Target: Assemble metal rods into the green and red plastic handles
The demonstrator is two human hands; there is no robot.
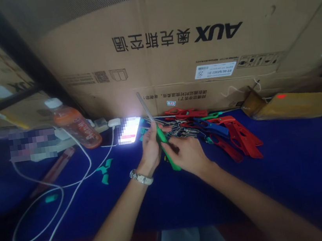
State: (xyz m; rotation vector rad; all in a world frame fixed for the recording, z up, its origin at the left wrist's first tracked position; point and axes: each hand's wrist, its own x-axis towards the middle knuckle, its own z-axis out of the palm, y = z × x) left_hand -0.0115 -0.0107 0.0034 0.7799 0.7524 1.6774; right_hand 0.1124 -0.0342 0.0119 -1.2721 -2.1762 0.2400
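A pair of scissors with green handles (pixel 166 147) and long metal blades pointing up and left is held over the blue cloth. My left hand (pixel 150 145), with a watch on its wrist, is wrapped round the upper part of the green handle where it meets the blades. My right hand (pixel 187 154) is closed on the lower part of the same handle. Just behind my hands lies a pile of scissors (pixel 218 132) with red, blue and green handles.
A lit phone (pixel 129 130) lies to the left of my hands with a white cable (pixel 69 188) looping over the blue cloth (pixel 288 167). An orange drink bottle (pixel 75 125) lies at the left. Small green plastic pieces (pixel 105 171) lie nearby. Large cardboard boxes (pixel 169 48) stand behind.
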